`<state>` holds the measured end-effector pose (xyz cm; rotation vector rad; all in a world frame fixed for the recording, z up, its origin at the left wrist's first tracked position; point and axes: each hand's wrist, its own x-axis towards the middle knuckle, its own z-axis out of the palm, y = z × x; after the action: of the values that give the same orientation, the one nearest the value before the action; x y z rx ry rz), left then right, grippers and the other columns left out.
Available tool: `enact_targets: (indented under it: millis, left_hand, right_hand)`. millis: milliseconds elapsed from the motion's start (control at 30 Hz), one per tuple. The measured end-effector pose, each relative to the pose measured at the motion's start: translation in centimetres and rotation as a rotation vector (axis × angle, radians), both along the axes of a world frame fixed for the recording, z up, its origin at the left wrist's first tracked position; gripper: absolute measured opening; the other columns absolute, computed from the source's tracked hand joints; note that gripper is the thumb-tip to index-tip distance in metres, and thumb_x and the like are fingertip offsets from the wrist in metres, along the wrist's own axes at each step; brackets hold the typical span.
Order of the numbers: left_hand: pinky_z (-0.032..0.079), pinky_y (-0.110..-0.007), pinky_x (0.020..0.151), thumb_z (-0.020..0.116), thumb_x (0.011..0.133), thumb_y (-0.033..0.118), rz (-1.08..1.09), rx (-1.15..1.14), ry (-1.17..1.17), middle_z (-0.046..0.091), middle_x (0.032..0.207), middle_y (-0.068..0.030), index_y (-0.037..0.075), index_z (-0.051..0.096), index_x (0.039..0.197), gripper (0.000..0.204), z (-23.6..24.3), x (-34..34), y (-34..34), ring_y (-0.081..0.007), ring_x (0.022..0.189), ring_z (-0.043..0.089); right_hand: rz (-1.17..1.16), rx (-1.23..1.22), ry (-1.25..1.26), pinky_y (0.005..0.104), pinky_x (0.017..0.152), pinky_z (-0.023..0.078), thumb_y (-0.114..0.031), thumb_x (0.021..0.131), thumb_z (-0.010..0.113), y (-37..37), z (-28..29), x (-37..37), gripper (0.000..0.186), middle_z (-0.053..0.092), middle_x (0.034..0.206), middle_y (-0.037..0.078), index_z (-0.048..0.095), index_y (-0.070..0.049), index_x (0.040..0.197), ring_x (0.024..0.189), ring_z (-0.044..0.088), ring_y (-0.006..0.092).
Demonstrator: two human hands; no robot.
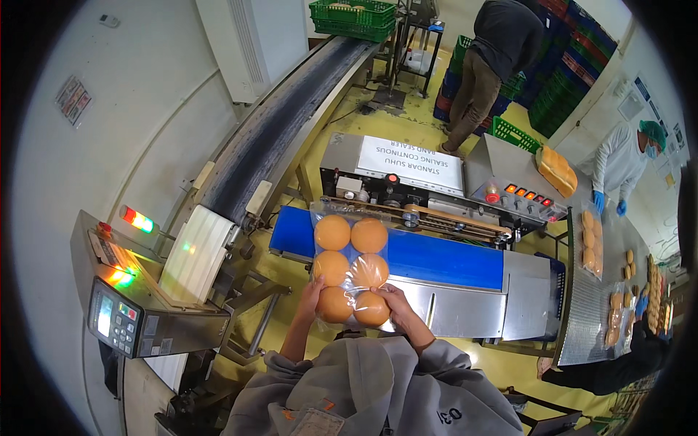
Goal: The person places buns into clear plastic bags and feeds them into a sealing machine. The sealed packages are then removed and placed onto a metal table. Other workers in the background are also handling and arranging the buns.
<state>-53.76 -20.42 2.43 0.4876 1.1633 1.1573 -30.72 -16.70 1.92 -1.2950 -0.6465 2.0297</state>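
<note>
Between my hands is a clear plastic bag of buns (332,269), with several round golden buns in two columns. My left hand (311,296) grips the bag's left edge near the bottom. On the opposite edge, my right hand (396,304) pinches the plastic beside the lowest bun. The bag's far end overlaps the blue conveyor belt (451,258) of the band sealer (392,185). Whether the bag rests on the belt or hangs above it, I cannot tell.
Left stands a checkweigher-like machine (120,316) with a lit signal lamp (137,219). A dark conveyor (280,131) runs back to green crates (352,18). Bagged bread lies on a metal table (574,320) at right, where a gloved co-worker (618,156) stands. Another person (483,65) bends near stacked crates.
</note>
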Motion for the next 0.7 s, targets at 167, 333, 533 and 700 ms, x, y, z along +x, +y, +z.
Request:
enact_targets:
  millis: [167, 333, 533, 700]
  left_hand:
    - [0.046, -0.026, 0.071, 0.050, 0.085, 0.033, 0.149, -0.006, 0.024, 0.058, 0.093, -0.0095, -0.002, 0.051, 0.102, 0.039, -0.4, -1.1, -1.5, -0.0143, 0.083, 0.056]
    - [0.044, -0.026, 0.074, 0.052, 0.084, 0.032, 0.184, -0.121, 0.019, 0.058, 0.095, -0.0085, -0.002, 0.051, 0.103, 0.038, -2.5, -3.3, -3.4, -0.0141, 0.085, 0.055]
    - [0.043, -0.028, 0.076, 0.054, 0.083, 0.029, 0.178, -0.004, 0.206, 0.055, 0.101, -0.0091, -0.001, 0.046, 0.110, 0.041, 3.3, -4.3, -8.4, -0.0152, 0.089, 0.054]
    - [0.043, -0.031, 0.081, 0.057, 0.080, 0.019, 0.468, 0.033, -0.100, 0.054, 0.105, -0.0105, -0.001, 0.045, 0.112, 0.040, 3.6, -6.4, -17.5, -0.0178, 0.095, 0.053]
  right_hand:
    - [0.058, -0.011, 0.008, 0.0287, 0.069, 0.049, -0.013, 0.075, 0.065, -0.1, 0.2, -2.0, 0.026, 0.059, 0.087, 0.011, 0.052, 0.000, 0.093, 0.077, 0.059, 0.0174]
    - [0.136, 0.002, -0.002, 0.0280, 0.066, 0.049, -0.013, 0.074, 0.065, -0.8, -1.1, -3.5, 0.025, 0.059, 0.085, 0.010, 0.053, 0.000, 0.091, 0.075, 0.058, 0.0160]
    - [0.293, 0.081, 0.037, 0.0244, 0.064, 0.047, -0.016, 0.076, 0.064, -2.4, -0.5, -6.9, 0.024, 0.058, 0.082, 0.006, 0.054, 0.000, 0.090, 0.072, 0.057, 0.0129]
    - [0.787, 0.313, 0.066, 0.0239, 0.071, 0.043, -0.023, 0.080, 0.058, -4.0, 1.0, -11.2, 0.031, 0.058, 0.087, 0.003, 0.053, -0.001, 0.102, 0.080, 0.054, 0.0110]
